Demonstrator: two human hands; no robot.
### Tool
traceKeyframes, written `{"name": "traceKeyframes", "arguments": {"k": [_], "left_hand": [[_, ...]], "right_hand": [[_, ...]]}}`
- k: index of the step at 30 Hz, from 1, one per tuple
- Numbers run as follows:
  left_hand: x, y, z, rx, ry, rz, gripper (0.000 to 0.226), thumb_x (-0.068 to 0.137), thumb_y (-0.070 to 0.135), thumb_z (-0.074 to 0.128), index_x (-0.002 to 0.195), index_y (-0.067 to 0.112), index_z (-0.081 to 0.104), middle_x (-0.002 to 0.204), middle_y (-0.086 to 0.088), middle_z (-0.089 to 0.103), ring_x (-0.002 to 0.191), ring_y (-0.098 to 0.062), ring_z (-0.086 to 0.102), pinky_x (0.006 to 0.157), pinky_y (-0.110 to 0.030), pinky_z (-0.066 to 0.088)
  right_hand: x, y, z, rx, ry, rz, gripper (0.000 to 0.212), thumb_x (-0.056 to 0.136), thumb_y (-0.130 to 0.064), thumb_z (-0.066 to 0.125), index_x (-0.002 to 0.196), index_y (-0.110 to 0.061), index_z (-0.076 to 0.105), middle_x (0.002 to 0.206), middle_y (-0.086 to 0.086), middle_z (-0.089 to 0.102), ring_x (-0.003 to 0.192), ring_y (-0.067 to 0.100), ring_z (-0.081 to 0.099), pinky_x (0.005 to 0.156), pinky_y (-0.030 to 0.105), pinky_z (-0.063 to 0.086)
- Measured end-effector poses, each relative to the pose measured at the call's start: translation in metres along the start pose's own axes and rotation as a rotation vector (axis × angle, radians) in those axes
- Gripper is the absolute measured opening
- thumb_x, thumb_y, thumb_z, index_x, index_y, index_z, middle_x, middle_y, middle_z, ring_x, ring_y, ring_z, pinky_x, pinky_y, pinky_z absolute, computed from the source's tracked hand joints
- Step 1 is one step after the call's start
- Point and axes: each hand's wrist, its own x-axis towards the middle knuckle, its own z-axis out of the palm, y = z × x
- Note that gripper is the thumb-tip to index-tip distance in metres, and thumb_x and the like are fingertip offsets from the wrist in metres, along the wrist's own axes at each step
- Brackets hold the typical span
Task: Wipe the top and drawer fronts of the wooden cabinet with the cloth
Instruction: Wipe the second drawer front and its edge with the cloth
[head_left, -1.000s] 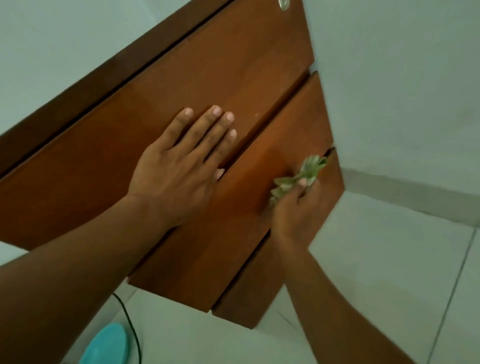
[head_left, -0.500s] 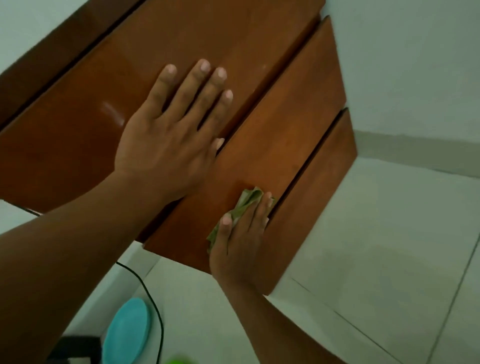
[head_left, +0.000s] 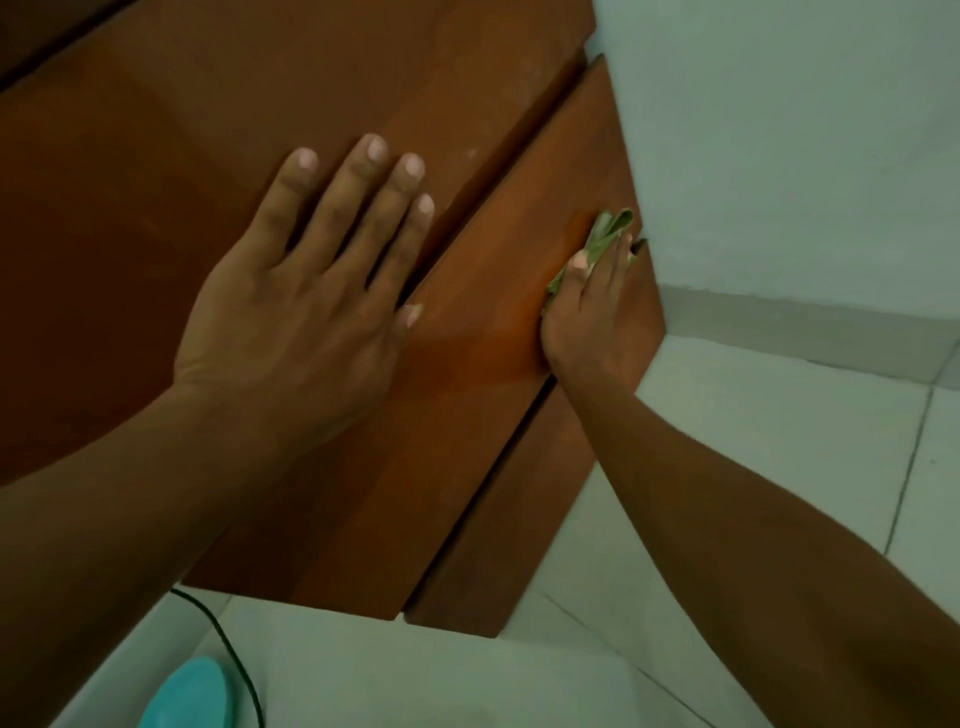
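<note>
The wooden cabinet (head_left: 156, 208) fills the upper left of the head view, its reddish-brown drawer fronts running diagonally. My left hand (head_left: 306, 306) lies flat with fingers spread on the upper drawer front, the thumb reaching the gap to the middle drawer front (head_left: 467, 389). My right hand (head_left: 592, 312) presses a crumpled green cloth (head_left: 605, 236) against the right end of the middle drawer front, close to the gap above the lowest drawer front (head_left: 498, 545). Most of the cloth is hidden under the fingers.
A pale wall (head_left: 805, 130) stands right beside the cabinet's right edge. White floor tiles (head_left: 701, 467) spread below. A turquoise round object (head_left: 189, 696) and a black cable (head_left: 234, 654) lie on the floor at the lower left.
My right hand has slid the cloth along the middle drawer front, from its lower left part back up to its right end. The left hand stays flat on the upper drawer.
</note>
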Motion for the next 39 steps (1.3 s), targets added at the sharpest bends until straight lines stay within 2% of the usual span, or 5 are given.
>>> {"name": "traceKeyframes", "arguments": {"k": [13,16,20,34,39], "left_hand": [[0.0,0.001,-0.006,-0.05,0.014,-0.032,0.07,0.102,0.045,-0.002,0.157,0.007,-0.025,0.165,-0.014,-0.03,0.152,-0.032,-0.028,0.124,-0.051,-0.014],[0.001,0.0,-0.002,-0.058,0.027,-0.036,0.066,0.105,0.042,0.0,0.159,0.009,-0.019,0.167,-0.013,-0.025,0.154,-0.031,-0.025,0.125,-0.05,-0.014],[-0.002,-0.001,0.0,-0.087,0.048,-0.027,0.065,0.104,0.039,-0.004,0.161,0.008,-0.014,0.168,-0.013,-0.021,0.155,-0.03,-0.022,0.126,-0.049,-0.009],[-0.001,0.0,0.001,-0.028,0.01,-0.026,0.064,0.104,0.037,-0.007,0.156,0.006,-0.024,0.164,-0.017,-0.032,0.152,-0.033,-0.029,0.125,-0.051,-0.009],[-0.002,0.0,0.001,-0.06,-0.009,-0.024,0.064,0.104,0.038,-0.008,0.158,0.007,-0.022,0.165,-0.016,-0.029,0.153,-0.032,-0.026,0.125,-0.051,-0.008]], "right_hand": [[0.004,-0.046,-0.053,0.218,0.281,0.27,0.03,0.107,-0.018,0.04,0.127,-0.011,0.061,0.082,-0.024,0.054,0.071,-0.02,0.057,0.061,0.002,0.04],[-0.102,-0.058,-0.048,0.244,0.156,-0.027,0.038,0.105,-0.005,0.046,0.142,-0.01,0.054,0.103,-0.024,0.058,0.09,-0.03,0.051,0.076,-0.006,0.037],[-0.191,-0.054,-0.003,0.096,-0.2,-0.28,0.06,0.108,-0.028,0.037,0.161,-0.018,0.011,0.171,0.004,0.011,0.158,0.02,0.009,0.124,0.053,0.022],[0.063,-0.013,-0.012,-0.005,-0.114,0.053,0.063,0.109,-0.039,0.022,0.162,-0.008,0.007,0.171,0.011,0.007,0.158,0.026,0.005,0.129,0.042,0.008],[0.069,-0.01,-0.028,0.021,0.046,0.229,0.034,0.104,-0.024,0.037,0.131,-0.014,0.055,0.119,0.01,0.065,0.105,0.027,0.066,0.094,0.044,0.056]]}}
